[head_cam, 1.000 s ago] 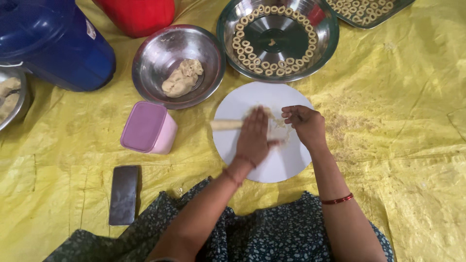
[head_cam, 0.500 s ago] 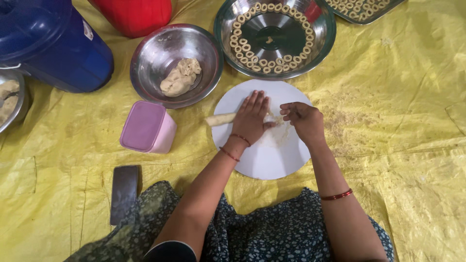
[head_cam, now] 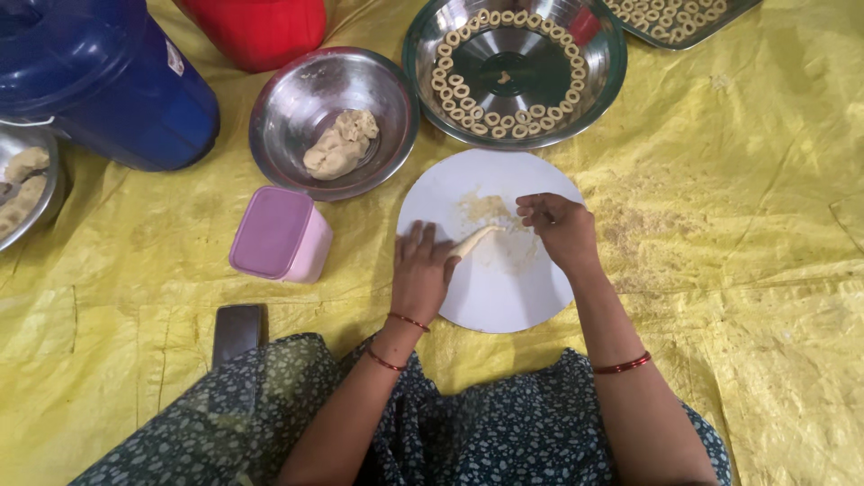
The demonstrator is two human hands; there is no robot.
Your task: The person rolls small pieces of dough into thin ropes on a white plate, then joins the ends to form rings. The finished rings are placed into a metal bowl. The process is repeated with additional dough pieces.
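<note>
A round white board point(head_cam: 513, 297) lies on the yellow sheet in front of me. My left hand point(head_cam: 421, 274) rests flat on the board's left edge, covering one end of a thin rope of pale dough point(head_cam: 477, 239). My right hand point(head_cam: 558, 229) sits at the board's upper right, fingers curled and pinching at the other end of the rope. Whether a torn piece is in those fingers is hidden. Both wrists wear red bangles.
A steel bowl point(head_cam: 288, 99) holds a lump of dough point(head_cam: 340, 144). A steel plate point(head_cam: 605, 72) carries several dough rings. Also here: a pink lidded box point(head_cam: 277, 234), a dark phone point(head_cam: 238, 331), a blue container point(head_cam: 99, 81), a red container point(head_cam: 261, 27), a tray at top right point(head_cam: 684, 22).
My left hand has slid back toward me, from the board's middle to its left edge. The dough rope now shows between my two hands, angled instead of lying level.
</note>
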